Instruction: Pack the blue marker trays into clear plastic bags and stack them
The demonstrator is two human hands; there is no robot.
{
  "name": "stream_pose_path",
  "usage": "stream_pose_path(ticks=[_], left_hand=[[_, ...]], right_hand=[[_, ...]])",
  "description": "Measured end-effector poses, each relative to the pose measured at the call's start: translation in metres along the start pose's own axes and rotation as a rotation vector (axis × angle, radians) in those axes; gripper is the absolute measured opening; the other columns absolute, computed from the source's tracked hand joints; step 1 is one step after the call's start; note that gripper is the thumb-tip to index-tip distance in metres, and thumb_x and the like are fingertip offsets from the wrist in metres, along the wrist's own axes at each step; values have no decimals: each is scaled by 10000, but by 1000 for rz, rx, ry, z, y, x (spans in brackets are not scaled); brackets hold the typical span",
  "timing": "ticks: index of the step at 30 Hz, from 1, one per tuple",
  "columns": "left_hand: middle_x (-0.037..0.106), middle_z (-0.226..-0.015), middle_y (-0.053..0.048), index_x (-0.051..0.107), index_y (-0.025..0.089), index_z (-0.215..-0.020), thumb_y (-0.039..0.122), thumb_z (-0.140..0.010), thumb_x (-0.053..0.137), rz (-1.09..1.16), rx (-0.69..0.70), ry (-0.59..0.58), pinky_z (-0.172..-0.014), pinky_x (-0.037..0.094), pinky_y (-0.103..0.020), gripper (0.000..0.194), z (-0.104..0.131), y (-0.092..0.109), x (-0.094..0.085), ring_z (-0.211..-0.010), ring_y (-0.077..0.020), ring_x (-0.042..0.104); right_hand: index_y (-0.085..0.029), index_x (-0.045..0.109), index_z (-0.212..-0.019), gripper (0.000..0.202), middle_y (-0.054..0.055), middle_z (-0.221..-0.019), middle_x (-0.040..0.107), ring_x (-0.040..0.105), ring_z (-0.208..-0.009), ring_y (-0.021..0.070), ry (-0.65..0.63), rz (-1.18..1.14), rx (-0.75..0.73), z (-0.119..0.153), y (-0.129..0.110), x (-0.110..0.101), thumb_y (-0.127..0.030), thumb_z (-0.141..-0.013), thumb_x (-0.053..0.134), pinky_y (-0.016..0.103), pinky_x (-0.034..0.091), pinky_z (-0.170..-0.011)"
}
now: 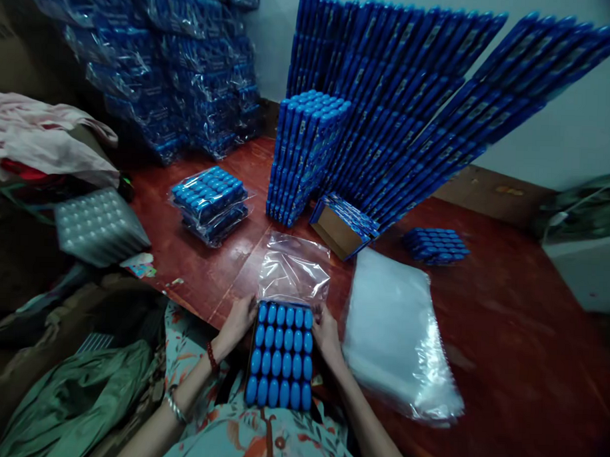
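A block of glossy blue rounded pieces in neat rows [280, 354] rests at the table's near edge, against the patterned clothing. Beyond it a clear plastic bag [294, 265] lies flat, its near end meeting the block's far edge. My left hand [239, 323] is closed at the block's far left corner, on the bag's edge. At the far right corner my right hand [326, 330] is closed in the same way. The fingertips are partly hidden. To the right lies a stack of clear flat bags [394, 325].
Tall stacks of blue packs [390, 91] stand at the back, with a shorter stack [307, 155] before them. An open blue carton [342, 226] lies tilted. Bagged packs [210, 202] sit left; a small blue pack [437, 245] sits right. Wrapped bundles [175, 70] rise behind.
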State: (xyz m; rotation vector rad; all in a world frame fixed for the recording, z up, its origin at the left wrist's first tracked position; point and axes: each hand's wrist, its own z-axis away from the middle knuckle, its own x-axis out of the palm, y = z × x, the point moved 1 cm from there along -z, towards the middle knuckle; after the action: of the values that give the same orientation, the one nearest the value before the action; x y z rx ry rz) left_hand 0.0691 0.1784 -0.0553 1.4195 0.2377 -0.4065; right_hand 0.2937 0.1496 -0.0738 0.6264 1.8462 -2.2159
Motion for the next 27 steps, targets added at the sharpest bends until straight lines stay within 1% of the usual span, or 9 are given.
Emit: stream_pose_path(ticks=[5, 9, 12, 14, 16, 19, 21, 24, 27], left_hand=[[670, -762, -54, 569, 176, -858, 256, -852, 397, -86, 68, -165, -647, 436, -263, 191, 20, 7, -5, -692, -185, 611], [667, -765, -71, 587, 204, -935, 307, -928, 327, -324, 11, -94, -669, 429, -292, 279, 31, 9, -7, -737, -220, 641], [660, -844, -83, 567, 209, -904, 322, -928, 345, -385, 61, 8, -707, 437, -313, 250, 31, 13, -6, -784, -223, 634], [645, -841, -74, 535, 204, -847, 320, -904, 385, -312, 125, 59, -710, 449, -314, 198, 26, 16, -6, -769, -209, 614], [625, -784, -54, 505, 205, -789, 316, -874, 418, -232, 155, 91, -689, 459, -311, 165, 20, 19, -5, -722, -195, 591], [586, -704, -27, 471, 205, -717, 308, -865, 418, -179, 175, 85, -649, 459, -296, 188, 16, 24, -7, -651, -173, 554], [581, -696, -22, 488, 201, -725, 288, -883, 394, -172, 212, 39, -645, 468, -284, 204, 22, 28, -12, -638, -161, 549], [646, -824, -54, 579, 188, -906, 212, -889, 355, -196, 329, -69, -753, 503, -290, 225, 48, 24, -22, -780, -174, 611], [681, -1010, -93, 617, 204, -1045, 146, -860, 339, -335, 461, -135, -867, 497, -326, 339, 90, -2, -28, -947, -203, 625]], right_hand=[[-191, 552, -899, 250, 19, -712, 649, 597, -636, 173, -92, 26, -7, 13, 0, -5, -379, -756, 468, 276, 465, -603], [-162, 524, -1074, 396, -12, -572, 579, 574, -536, 191, -102, 201, 34, 34, -3, -18, -451, -819, 429, 293, 448, -541], [-133, 419, -1292, 558, 90, -848, 659, 632, -662, 235, 44, 488, -41, 44, -22, -33, -464, -843, 445, 340, 485, -584], [-150, 351, -1373, 607, 163, -1142, 595, 649, -821, 263, 129, 605, -141, 41, -39, -39, -454, -857, 453, 363, 511, -624], [-183, 412, -1348, 508, 158, -1226, 549, 637, -922, 267, 111, 631, -267, 31, -52, -40, -390, -884, 429, 367, 528, -665], [-197, 612, -1085, 303, 94, -983, 643, 636, -867, 219, 22, 538, -433, 18, -57, -37, -253, -912, 369, 350, 530, -747], [-194, 631, -973, 285, 69, -866, 646, 627, -815, 193, 24, 453, -518, 20, -52, -38, -185, -905, 354, 337, 530, -766], [-198, 615, -978, 288, 73, -907, 636, 619, -844, 179, 38, 396, -613, 47, -36, -46, -106, -880, 360, 312, 539, -742], [-223, 607, -1049, 312, 89, -1002, 644, 623, -934, 194, -8, 391, -692, 93, -13, -53, -85, -868, 394, 327, 545, -770]])
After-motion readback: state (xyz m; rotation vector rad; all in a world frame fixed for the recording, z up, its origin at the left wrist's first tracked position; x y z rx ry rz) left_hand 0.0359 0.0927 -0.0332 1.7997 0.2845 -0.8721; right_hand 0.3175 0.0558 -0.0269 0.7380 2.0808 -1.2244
